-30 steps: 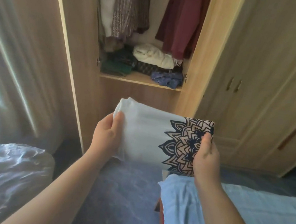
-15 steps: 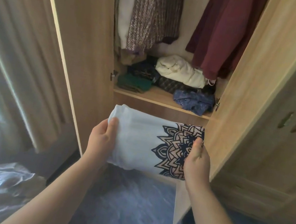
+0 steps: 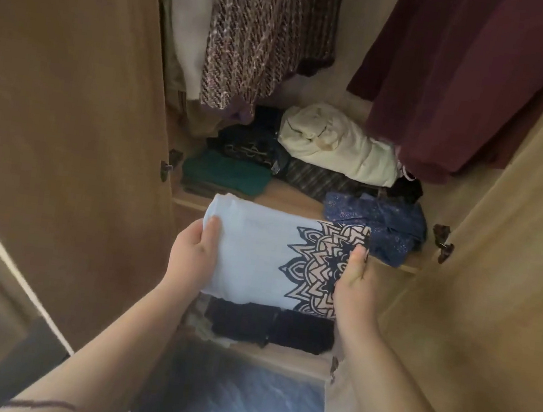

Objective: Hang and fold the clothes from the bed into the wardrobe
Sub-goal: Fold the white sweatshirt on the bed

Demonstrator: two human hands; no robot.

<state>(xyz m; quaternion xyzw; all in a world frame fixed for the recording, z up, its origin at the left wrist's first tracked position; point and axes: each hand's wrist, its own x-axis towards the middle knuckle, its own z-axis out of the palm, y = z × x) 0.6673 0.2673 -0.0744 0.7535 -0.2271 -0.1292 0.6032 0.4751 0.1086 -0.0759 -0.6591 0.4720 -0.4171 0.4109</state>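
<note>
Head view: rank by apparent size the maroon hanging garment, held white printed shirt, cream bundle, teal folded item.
1. maroon hanging garment
2. white printed shirt, enlarged by nearness to the camera
3. cream bundle
4. teal folded item

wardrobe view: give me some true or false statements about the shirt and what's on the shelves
1. The left hand and right hand both hold the folded shirt. True.
2. The shirt is plain white. False: a dark mandala print covers its right end.
3. A maroon garment hangs on the right. True.
4. The cream bundle lies on the lower shelf. False: it sits on the upper shelf, on top of darker clothes.
5. A blue garment lies at the upper shelf's front right. True.
</note>
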